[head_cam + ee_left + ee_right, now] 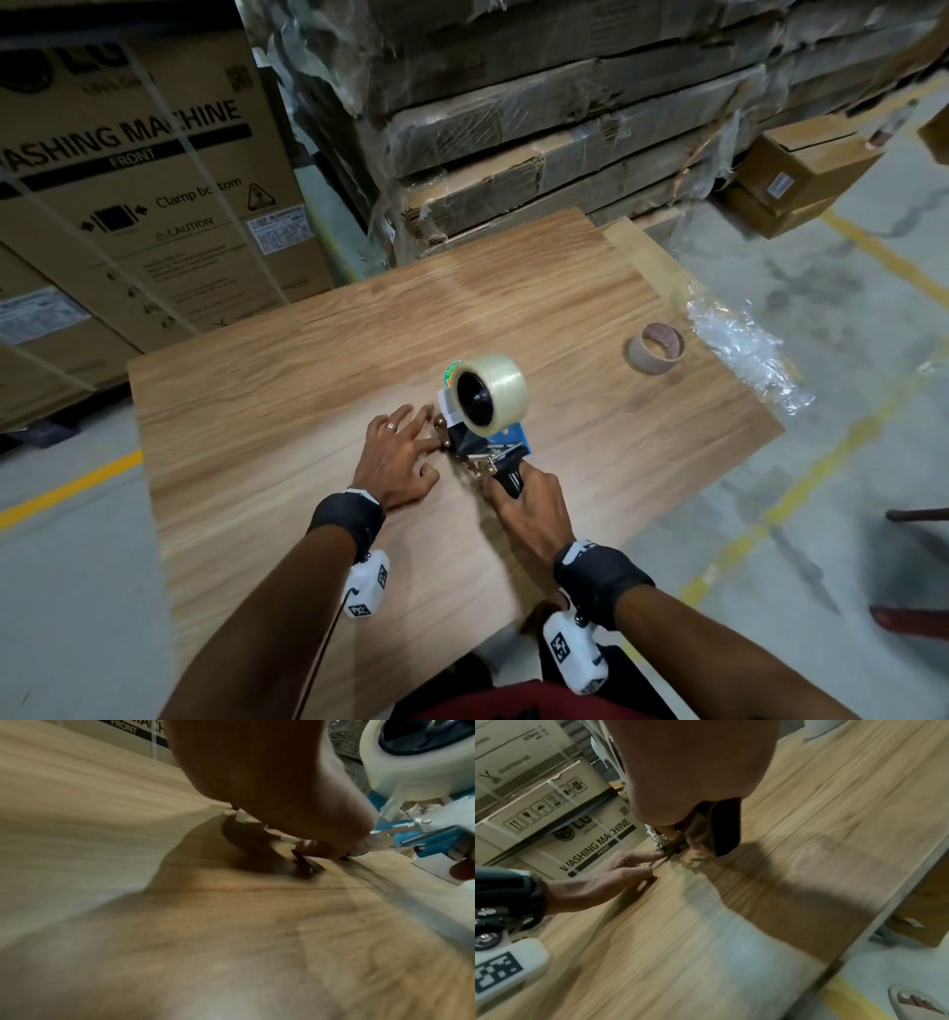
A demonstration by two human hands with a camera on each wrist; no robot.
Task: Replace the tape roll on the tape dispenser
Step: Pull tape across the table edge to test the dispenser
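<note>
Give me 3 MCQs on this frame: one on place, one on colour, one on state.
1. Where is the empty tape core?
A. on the dispenser
B. on the wooden tabletop, off to the right
C. on the floor

2. What colour is the tape dispenser frame?
A. red
B. green
C. blue

3. What is the right hand doing?
A. gripping the dispenser's black handle
B. lying flat on the table
C. holding the core

Answers: 1 B, the core lies alone near the table's right edge. 2 C, blue shows under the clear tape roll. 3 A, fingers wrap the handle; the left hand works at the dispenser's front.
</note>
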